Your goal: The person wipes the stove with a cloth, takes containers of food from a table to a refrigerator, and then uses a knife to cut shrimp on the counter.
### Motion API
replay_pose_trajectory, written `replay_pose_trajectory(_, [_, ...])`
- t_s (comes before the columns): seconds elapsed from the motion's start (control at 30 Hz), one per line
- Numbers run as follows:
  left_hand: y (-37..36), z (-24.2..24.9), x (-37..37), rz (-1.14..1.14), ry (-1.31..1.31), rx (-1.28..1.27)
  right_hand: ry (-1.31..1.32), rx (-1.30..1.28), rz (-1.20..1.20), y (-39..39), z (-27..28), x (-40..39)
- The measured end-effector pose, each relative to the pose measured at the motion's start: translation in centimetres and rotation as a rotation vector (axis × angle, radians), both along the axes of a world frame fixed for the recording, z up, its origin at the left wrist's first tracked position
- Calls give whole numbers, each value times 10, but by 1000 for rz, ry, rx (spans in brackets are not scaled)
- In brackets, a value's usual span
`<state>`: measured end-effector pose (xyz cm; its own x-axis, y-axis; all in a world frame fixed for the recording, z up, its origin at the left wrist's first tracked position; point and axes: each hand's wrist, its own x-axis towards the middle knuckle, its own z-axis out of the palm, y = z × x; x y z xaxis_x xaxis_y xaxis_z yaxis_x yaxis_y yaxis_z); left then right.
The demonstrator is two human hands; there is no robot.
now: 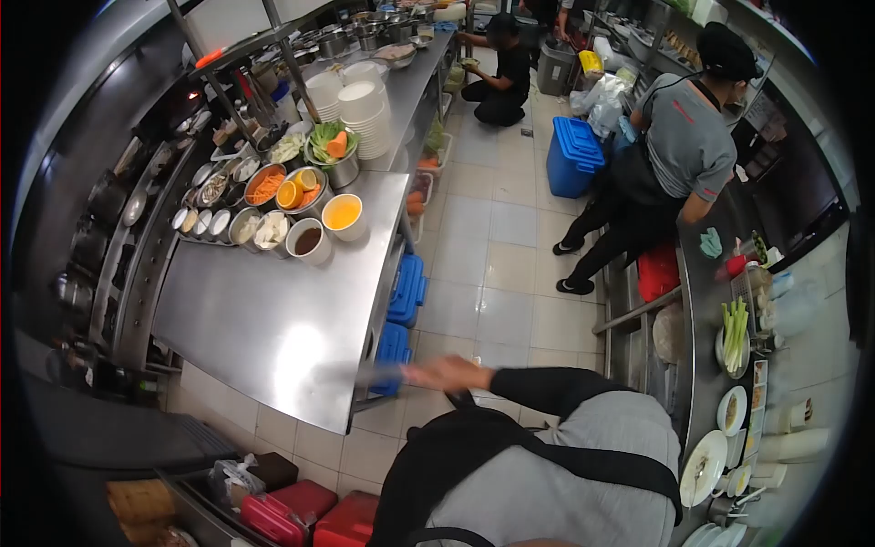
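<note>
My right hand, at the end of a black sleeve, reaches left across the front of my body. Its fingers are wrapped round a long grey object, blurred by motion, which may be a knife. That object extends over the near right corner of a steel table. On the table's far part stand tubs of orange liquid and dark brown sauce, halved oranges, shredded carrot and stacked white bowls. My left hand is out of view.
A co-worker stands at the right counter, which holds green stalks and plates. Another person crouches in the aisle. A blue bin stands at its right side. Red containers are at lower left.
</note>
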<state>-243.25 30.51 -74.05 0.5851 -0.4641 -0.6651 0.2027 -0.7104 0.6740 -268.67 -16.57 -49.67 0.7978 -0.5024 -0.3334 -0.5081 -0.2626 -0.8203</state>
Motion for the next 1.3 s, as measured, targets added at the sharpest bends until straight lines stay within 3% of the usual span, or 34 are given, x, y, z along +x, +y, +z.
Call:
replay_pose_trajectory(0.07, [-7,1,-3,28,1,1,-61,-167,-155,-64,-44,51])
replay_pose_trajectory(0.1, [-8,2,-7,43,6,1,-58,-170,-147,-62,-49,50])
replay_pose_trajectory(0.17, [-9,6,-8,64,9,-5,-262,-164,-473,-37,-63,58])
replay_pose_trajectory(0.23, [-7,7,-11,84,24,-13,-269,-30,-222,20,-102,15])
replay_pose_trajectory(0.3, [-1,7,-18,92,32,-19,-151,18,258,53,-70,-39])
replay_pose_trajectory(0.37, [20,10,-33,98,26,-33,-136,12,237,40,-89,-34])
replay_pose_trajectory(0.4, [35,7,-41,87,10,-34,71,-45,153,14,-91,-16])
replay_pose_trajectory(0.43, [47,0,-49,-3,-24,-29,-161,-174,-70,-5,-111,11])
replay_pose_trajectory(0.5, [71,-17,-51,-413,-217,1,-124,-119,-115,-66,-111,58])
replay_pose_trajectory(0.57, [80,-28,-37,-829,-508,-27,-601,-258,-237,-70,-99,83])
replay_pose_trajectory(0.6, [68,-15,-45,-391,-571,72,-560,-252,-249,-58,-97,84])
replay_pose_trajectory(0.63, [66,-1,-47,-227,-514,128,-509,-251,-276,-42,-99,71])
replay_pose_trajectory(0.7, [51,50,-59,76,-123,213,-165,-92,-221,11,-102,31])
replay_pose_trajectory(0.73, [46,57,-59,40,-115,265,-159,-246,-47,27,-133,2])
replay_pose_trajectory(0.77, [53,54,-68,6,-94,324,-171,-242,35,19,-132,19])
replay_pose_trajectory(0.8, [59,52,-73,82,-80,330,-148,-224,38,8,-125,36])
replay_pose_trajectory(0.87, [73,37,-81,-242,-116,405,-83,-195,8,-17,-95,63])
replay_pose_trajectory(0.9, [75,41,-80,-267,-104,413,-33,-186,-28,-31,-79,67])
replay_pose_trajectory(1.0, [76,26,-69,-263,-153,340,81,-185,-86,-36,-67,51])
replay_pose_trajectory(1.03, [64,60,-64,-134,-107,343,-99,-309,-149,-17,-75,38])
replay_pose_trajectory(1.07, [55,83,-59,-116,-171,367,-299,-418,-214,-6,-93,37])
replay_pose_trajectory(1.1, [51,87,-54,-84,-177,371,-198,-343,-35,-39,-210,-11])
replay_pose_trajectory(1.13, [47,88,-59,27,-188,329,-229,-310,-9,-39,-226,-36])
replay_pose_trajectory(1.2, [49,89,-66,130,-199,301,-242,-277,-65,-46,-202,-31])
replay_pose_trajectory(1.3, [42,86,-72,-91,-117,325,-154,-224,-231,-45,-128,0])
